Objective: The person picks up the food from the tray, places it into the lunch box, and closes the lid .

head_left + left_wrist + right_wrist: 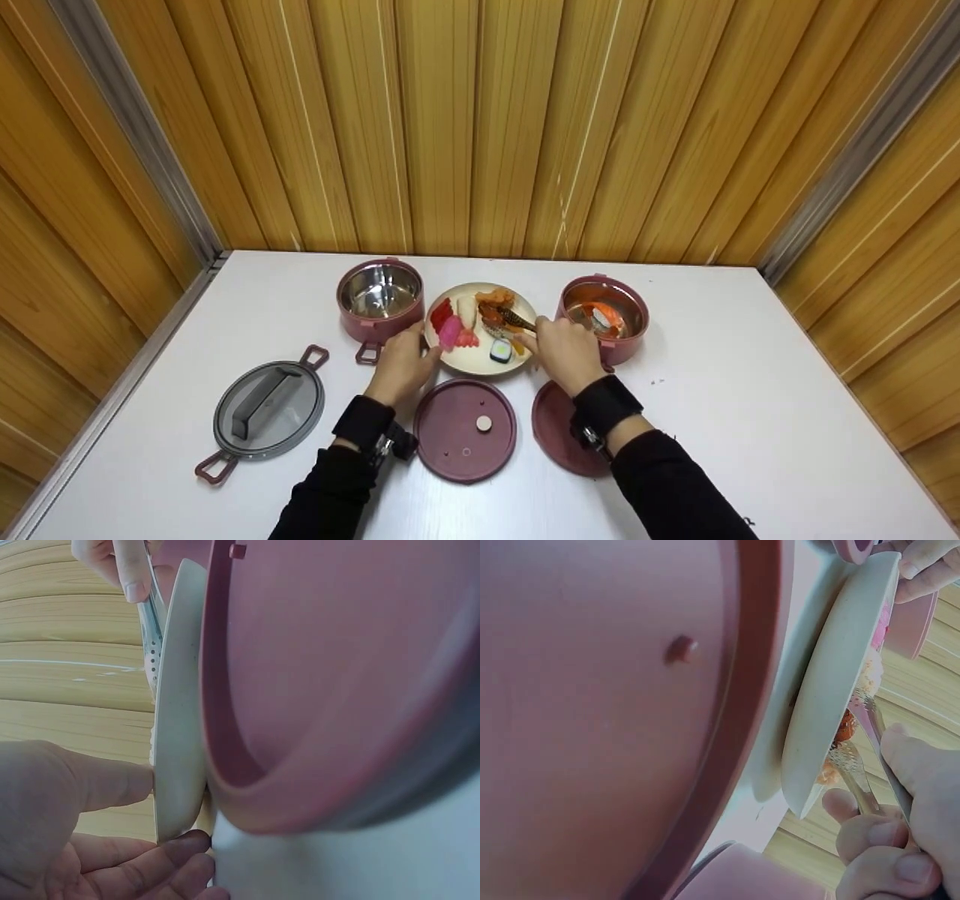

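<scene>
A cream plate (476, 367) bears several toy sushi pieces, among them a pink one (450, 332), a white and red shrimp piece (466, 311) and a dark-edged roll (501, 350). At its left side, my left hand (403, 366) pinches the rim, thumb on top and fingers underneath in the left wrist view. Over the plate's right side, my right hand (566, 352) holds metal tongs (859, 781). Their perforated tips stand either side of a brown piece (846, 727); whether they squeeze it I cannot tell.
A maroon pot (381, 330) stands left of the plate. The right pot (626, 350) contains an orange and white piece (604, 319). Two maroon lids (465, 450) lie in front; my right wrist partly covers one. A grey lid (300, 420) with a handle lies at left.
</scene>
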{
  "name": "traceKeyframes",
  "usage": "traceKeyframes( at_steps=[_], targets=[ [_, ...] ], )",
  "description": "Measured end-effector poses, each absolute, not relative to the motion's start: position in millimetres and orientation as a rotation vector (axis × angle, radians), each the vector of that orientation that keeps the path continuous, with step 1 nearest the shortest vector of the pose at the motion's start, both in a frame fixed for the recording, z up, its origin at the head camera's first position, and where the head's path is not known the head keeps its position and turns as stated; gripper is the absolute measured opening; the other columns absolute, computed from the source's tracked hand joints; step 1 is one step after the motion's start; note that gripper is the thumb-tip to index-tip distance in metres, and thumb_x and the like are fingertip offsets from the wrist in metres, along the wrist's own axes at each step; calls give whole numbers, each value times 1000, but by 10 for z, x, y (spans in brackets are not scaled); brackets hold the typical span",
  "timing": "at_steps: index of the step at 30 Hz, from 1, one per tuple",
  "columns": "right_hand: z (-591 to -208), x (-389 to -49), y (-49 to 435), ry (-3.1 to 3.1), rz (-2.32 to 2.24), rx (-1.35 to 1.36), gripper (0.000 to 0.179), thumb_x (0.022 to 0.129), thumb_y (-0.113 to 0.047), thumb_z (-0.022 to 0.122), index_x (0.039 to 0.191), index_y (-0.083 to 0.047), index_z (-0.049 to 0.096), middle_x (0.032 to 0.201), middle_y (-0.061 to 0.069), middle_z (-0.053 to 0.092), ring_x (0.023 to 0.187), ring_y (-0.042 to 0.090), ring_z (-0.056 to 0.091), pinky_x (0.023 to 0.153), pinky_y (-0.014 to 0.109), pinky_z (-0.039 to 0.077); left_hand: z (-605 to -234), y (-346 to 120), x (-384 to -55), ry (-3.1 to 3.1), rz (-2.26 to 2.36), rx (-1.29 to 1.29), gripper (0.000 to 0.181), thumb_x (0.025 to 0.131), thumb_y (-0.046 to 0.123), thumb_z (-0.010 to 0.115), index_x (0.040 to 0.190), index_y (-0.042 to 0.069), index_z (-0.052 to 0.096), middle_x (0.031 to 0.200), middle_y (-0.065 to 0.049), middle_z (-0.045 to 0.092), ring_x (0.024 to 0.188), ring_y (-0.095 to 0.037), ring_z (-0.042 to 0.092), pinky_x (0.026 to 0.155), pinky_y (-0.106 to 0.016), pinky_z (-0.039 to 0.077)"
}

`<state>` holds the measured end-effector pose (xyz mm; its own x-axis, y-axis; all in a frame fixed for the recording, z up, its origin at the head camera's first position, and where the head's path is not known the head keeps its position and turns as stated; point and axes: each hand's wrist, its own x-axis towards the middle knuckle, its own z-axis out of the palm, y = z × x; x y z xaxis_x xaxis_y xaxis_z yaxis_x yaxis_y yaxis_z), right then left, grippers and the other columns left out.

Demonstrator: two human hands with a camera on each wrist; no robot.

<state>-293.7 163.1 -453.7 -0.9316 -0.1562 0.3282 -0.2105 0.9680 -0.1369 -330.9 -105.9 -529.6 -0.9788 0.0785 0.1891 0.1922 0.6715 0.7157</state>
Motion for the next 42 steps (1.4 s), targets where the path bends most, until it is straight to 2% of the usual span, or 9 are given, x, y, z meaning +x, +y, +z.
traceKeyframes(
  at_steps=[14,24,31,42],
  targets=[
    [-4481,-2939,1684,-2825,255,281,50,102,-48,75,90,0,72,85,28,76,76,51,76,61,60,61,-5255,-1052,-3319,-2769,-1235,-193,53,101,20,76,149,1,66,141,-24,74,135,-44,70,119,-57,54],
    [-4459,-2912,1727,-2759,219,305,49,102,-47,75,91,0,73,78,26,74,69,48,74,55,59,59,-5273,-1060,-3333,-2738,-1191,-234,55,99,20,77,148,-3,65,142,-27,73,136,-46,69,119,-58,53],
    [-4408,-2891,1761,-2735,217,310,48,103,-46,75,86,-1,70,73,24,69,61,43,69,50,56,56,-5292,-1068,-3329,-2773,-1188,-204,62,100,21,77,154,-3,60,148,-27,69,140,-45,66,124,-56,50],
    [-4285,-2875,1914,-2684,264,346,45,104,-42,74,83,-3,66,71,19,69,67,46,70,59,60,56,-5262,-1071,-3311,-2767,-1259,-199,59,100,20,76,153,-1,62,147,-25,71,139,-43,67,124,-55,50]
  ],
)
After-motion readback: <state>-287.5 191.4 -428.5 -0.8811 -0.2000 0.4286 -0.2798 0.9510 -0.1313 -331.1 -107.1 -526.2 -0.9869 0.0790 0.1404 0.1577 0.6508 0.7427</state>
